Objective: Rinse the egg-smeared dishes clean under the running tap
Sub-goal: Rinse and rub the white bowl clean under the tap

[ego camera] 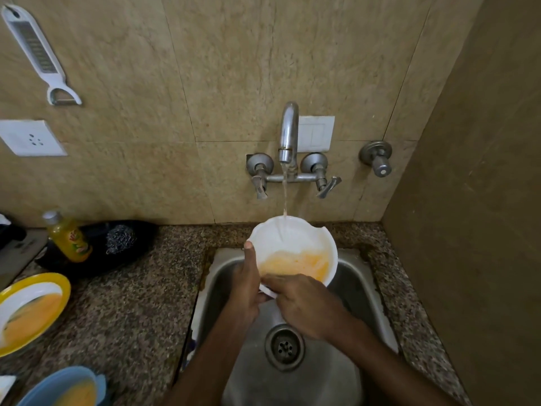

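Three egg-smeared dishes: white bowl under the one tap, over the sink — yellow plate, blue bowl on counter. Left hand grips the white bowl's rim; right hand presses straight fingers inside.

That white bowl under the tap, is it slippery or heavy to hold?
Probably slippery: tap water runs into the white bowl and wet yellow egg coats its inside. Likely stiff and fairly light: the left hand holds it tilted, thumb on the rim, without it bending.
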